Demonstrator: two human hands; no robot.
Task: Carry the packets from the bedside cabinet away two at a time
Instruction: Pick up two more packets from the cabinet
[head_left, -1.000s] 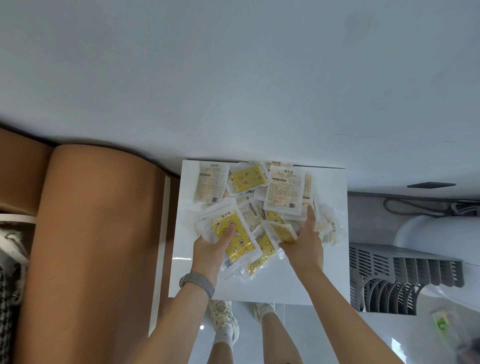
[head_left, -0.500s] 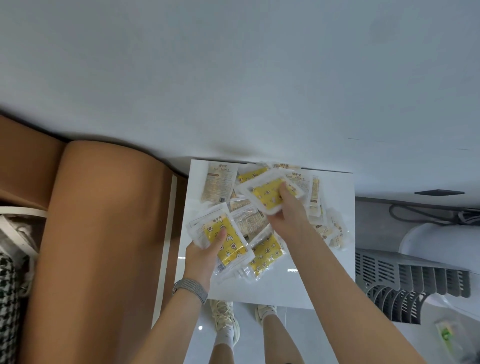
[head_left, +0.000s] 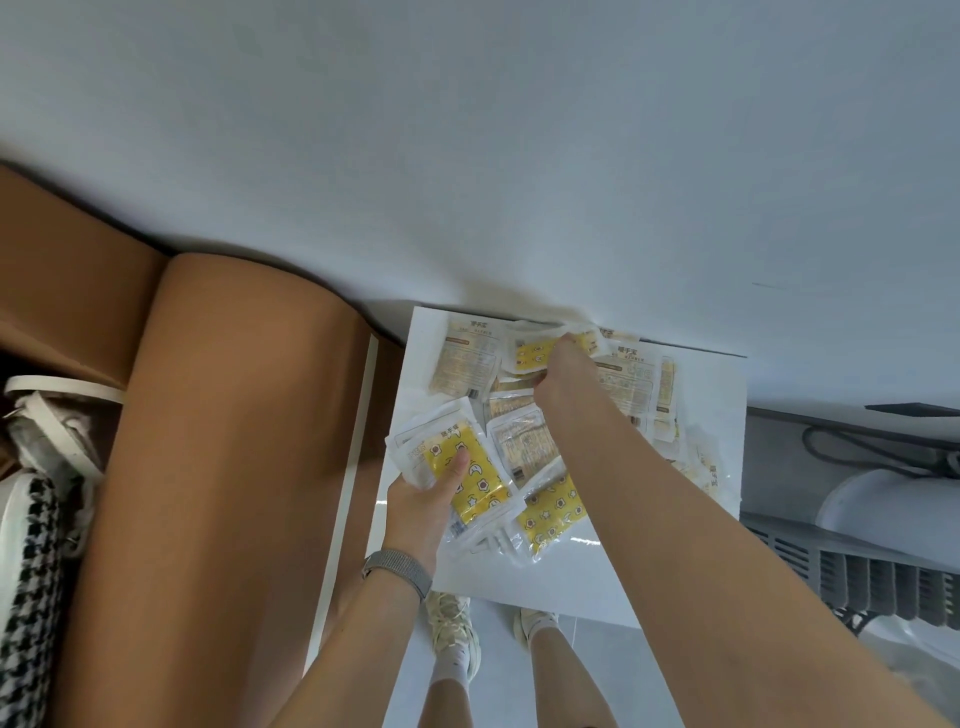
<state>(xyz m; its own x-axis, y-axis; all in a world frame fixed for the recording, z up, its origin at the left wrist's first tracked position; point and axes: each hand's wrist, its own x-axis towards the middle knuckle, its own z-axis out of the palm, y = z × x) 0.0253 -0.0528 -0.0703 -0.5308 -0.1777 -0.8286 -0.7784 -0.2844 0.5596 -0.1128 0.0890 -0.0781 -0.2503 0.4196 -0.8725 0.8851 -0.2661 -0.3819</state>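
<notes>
Head view: left hand (head_left: 423, 506) pinches a yellow packet (head_left: 467, 475) off the pile (head_left: 540, 447); right hand (head_left: 563, 376) grips another (head_left: 535, 351) at the pile's far side. Slick wrappers could drag neighbours off the bedside cabinet (head_left: 550, 582).

One camera on my head looks steeply down, close over the bedside cabinet (head_left: 649, 587); wall ahead.

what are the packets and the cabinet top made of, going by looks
The packets, like the one the left hand grips, look like thin clear plastic film: glossy, crinkled, with sealed edges and yellow printed contents showing through. The bedside cabinet top looks like white gloss laminate or lacquered board; it mirrors light and reflects faintly, but which one cannot be told.
</notes>
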